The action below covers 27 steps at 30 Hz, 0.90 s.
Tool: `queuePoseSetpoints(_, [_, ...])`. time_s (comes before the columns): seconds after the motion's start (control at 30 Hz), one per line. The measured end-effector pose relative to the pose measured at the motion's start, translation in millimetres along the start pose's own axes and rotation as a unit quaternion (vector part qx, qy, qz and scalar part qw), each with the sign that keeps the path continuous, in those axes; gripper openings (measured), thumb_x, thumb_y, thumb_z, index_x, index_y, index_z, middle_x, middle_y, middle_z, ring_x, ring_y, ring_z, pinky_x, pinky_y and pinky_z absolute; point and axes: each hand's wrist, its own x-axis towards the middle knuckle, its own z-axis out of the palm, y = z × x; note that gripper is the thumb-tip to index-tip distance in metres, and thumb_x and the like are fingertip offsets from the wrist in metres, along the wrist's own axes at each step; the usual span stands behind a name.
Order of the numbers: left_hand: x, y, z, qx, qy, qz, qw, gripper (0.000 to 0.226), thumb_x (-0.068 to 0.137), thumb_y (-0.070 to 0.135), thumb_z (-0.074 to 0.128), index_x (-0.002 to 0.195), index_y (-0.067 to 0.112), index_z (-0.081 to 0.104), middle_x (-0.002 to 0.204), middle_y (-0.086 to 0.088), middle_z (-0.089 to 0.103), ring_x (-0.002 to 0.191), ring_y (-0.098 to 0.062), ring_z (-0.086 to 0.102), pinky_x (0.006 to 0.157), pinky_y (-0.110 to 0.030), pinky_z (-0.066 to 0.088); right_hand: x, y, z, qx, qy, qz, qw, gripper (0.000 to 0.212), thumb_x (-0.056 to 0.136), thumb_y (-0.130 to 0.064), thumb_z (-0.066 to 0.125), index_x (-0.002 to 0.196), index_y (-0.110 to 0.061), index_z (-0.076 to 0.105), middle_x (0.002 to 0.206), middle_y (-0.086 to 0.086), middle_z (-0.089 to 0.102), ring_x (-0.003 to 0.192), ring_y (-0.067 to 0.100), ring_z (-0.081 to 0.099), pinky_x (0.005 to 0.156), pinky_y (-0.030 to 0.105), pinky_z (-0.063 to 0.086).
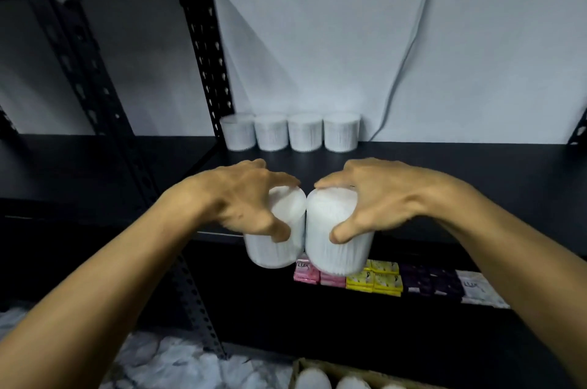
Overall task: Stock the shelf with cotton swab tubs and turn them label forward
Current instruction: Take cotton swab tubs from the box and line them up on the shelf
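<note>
Two upright white plastic swab tubs (336,236) are gripped from above — one per hand — with the black shelf (444,166) lying at 12 o'clock.

Dim, cool light; white backdrop (349,39) brightest, black shelf (444,166) nearly detail-less. Motion blur throughout, wide-angle bending at edges.

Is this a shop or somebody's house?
Probably a shop or stockroom: a black metal shelf holds a row of tubs, soap packs sit below, and a box of more tubs waits underneath.
</note>
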Motion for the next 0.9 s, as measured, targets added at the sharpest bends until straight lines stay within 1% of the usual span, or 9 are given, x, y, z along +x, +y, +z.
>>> queuePoseSetpoints(0.1, [8.7, -6.3, -12.4, -0.008, 0.003, -0.004, 1.0, 0.083, 0.062, 0.062, 0.065, 0.136, 0.058, 0.029, 0.108, 0.005, 0.042, 0.104, -0.019, 0.046, 0.09, -0.042, 0.048, 8.8, 1.0, -16.4, -0.01, 0.009, 0.003, 1.0, 0.077, 0.064, -0.063, 0.066, 0.135, -0.043, 0.041, 0.12, -0.009, 0.049, 0.118, 0.019, 0.047, 0.09, 0.036, 0.045])
queuePoseSetpoints(0.17, [16.3, -11.7, -17.3, -0.016, 0.002, -0.012, 1.0, 0.083, 0.059, 0.062, 0.065, 0.135, 0.059, 0.03, 0.107, 0.007, 0.043, 0.104, -0.021, 0.049, 0.088, -0.042, 0.049, 17.4, 2.1, -23.0, -0.02, 0.016, 0.013, 1.0, 0.085, 0.064, -0.062, 0.066, 0.141, -0.042, 0.035, 0.138, -0.007, 0.042, 0.127, 0.019, 0.042, 0.088, 0.032, 0.041])
queuePoseSetpoints(0.23, [24.8, -16.4, -18.3, -0.018, 0.001, -0.024, 1.0, 0.084, 0.055, 0.063, 0.063, 0.133, 0.061, 0.03, 0.107, 0.008, 0.043, 0.105, -0.021, 0.05, 0.087, -0.043, 0.049, 27.2, 2.9, -25.8, -0.029, 0.019, 0.019, 0.999, 0.089, 0.064, -0.061, 0.066, 0.143, -0.04, 0.033, 0.145, -0.006, 0.037, 0.13, 0.019, 0.04, 0.087, 0.032, 0.04])
queuePoseSetpoints(0.4, [44.7, -21.8, -11.0, -0.014, -0.004, -0.041, 0.999, 0.083, 0.065, 0.055, 0.066, 0.139, 0.055, 0.029, 0.113, 0.002, 0.041, 0.112, -0.023, 0.044, 0.089, -0.042, 0.047, 57.6, 12.1, -18.3, -0.019, -0.008, 0.047, 0.999, 0.094, 0.058, -0.061, 0.067, 0.143, -0.042, 0.033, 0.144, -0.005, 0.038, 0.125, 0.02, 0.046, 0.093, 0.036, 0.046])
queuePoseSetpoints(0.5, [53.3, -25.7, -6.3, -0.026, -0.004, -0.054, 0.998, 0.085, 0.069, 0.054, 0.066, 0.145, 0.048, 0.028, 0.12, -0.002, 0.041, 0.124, -0.027, 0.04, 0.095, -0.043, 0.044, 70.9, 18.0, -12.6, -0.011, -0.021, 0.051, 0.998, 0.092, 0.059, -0.058, 0.068, 0.143, -0.042, 0.033, 0.143, -0.006, 0.038, 0.122, 0.018, 0.047, 0.088, 0.033, 0.046])
queuePoseSetpoints(0.63, [59.0, -29.7, -5.5, -0.026, -0.005, -0.062, 0.998, 0.086, 0.07, 0.055, 0.064, 0.146, 0.047, 0.025, 0.127, -0.004, 0.04, 0.127, -0.029, 0.039, 0.097, -0.045, 0.043, 81.5, 25.1, -7.8, 0.009, -0.035, 0.053, 0.998, 0.091, 0.06, -0.057, 0.068, 0.143, -0.043, 0.032, 0.142, -0.005, 0.039, 0.115, 0.016, 0.047, 0.083, 0.031, 0.044])
queuePoseSetpoints(0.73, [60.6, -31.2, -4.0, -0.005, -0.007, -0.064, 0.998, 0.086, 0.073, 0.056, 0.062, 0.148, 0.048, 0.019, 0.135, -0.004, 0.039, 0.129, -0.028, 0.038, 0.098, -0.044, 0.041, 84.2, 29.4, -2.8, 0.004, -0.032, 0.057, 0.998, 0.095, 0.06, -0.064, 0.064, 0.144, -0.045, 0.025, 0.143, -0.006, 0.035, 0.128, 0.019, 0.041, 0.093, 0.034, 0.043])
queuePoseSetpoints(0.83, [55.5, -33.6, -0.3, -0.01, -0.001, -0.07, 0.997, 0.097, 0.072, 0.065, 0.062, 0.15, 0.046, 0.007, 0.15, -0.002, 0.031, 0.138, -0.025, 0.029, 0.106, -0.046, 0.033, 78.1, 32.1, -0.9, -0.008, -0.028, 0.053, 0.998, 0.106, 0.063, -0.072, 0.061, 0.149, -0.041, 0.007, 0.149, -0.006, 0.03, 0.137, 0.019, 0.032, 0.105, 0.038, 0.035])
queuePoseSetpoints(0.9, [46.5, -32.7, 5.7, -0.018, 0.05, -0.066, 0.996, 0.104, 0.071, 0.072, 0.06, 0.152, 0.041, 0.001, 0.157, 0.001, 0.021, 0.144, -0.021, 0.019, 0.11, -0.047, 0.028, 67.3, 32.4, 0.8, -0.013, -0.005, 0.041, 0.999, 0.111, 0.064, -0.076, 0.059, 0.149, -0.039, -0.002, 0.155, -0.007, 0.019, 0.142, 0.017, 0.021, 0.11, 0.043, 0.029])
